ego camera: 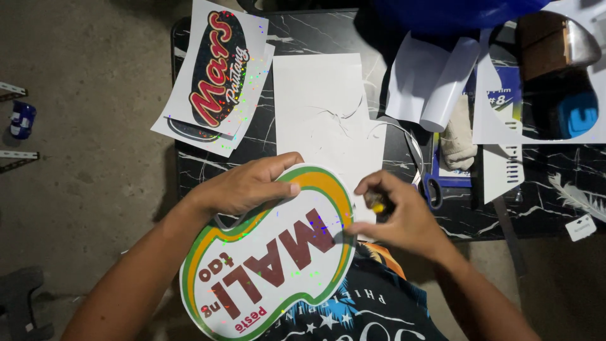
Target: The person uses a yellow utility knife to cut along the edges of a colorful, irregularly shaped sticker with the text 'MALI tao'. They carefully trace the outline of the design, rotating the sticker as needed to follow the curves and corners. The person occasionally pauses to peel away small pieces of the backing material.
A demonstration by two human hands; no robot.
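My left hand [247,185] grips the upper left edge of a large cut-out sticker [271,252], white with dark red lettering and a green and orange border, held over my lap at the table's near edge. My right hand [398,211] is closed around a small yellow and black tool [377,203], probably a craft knife, right at the sticker's upper right edge. The tool's tip is hidden by my fingers.
A dark marble-pattern table [315,31] holds a stack of printed oval stickers [218,72] at the far left, a white backing sheet [325,107], curled white paper [435,82], blue-handled scissors [432,189], a cloth [457,136] and a blue tool [577,113]. Bare concrete floor lies left.
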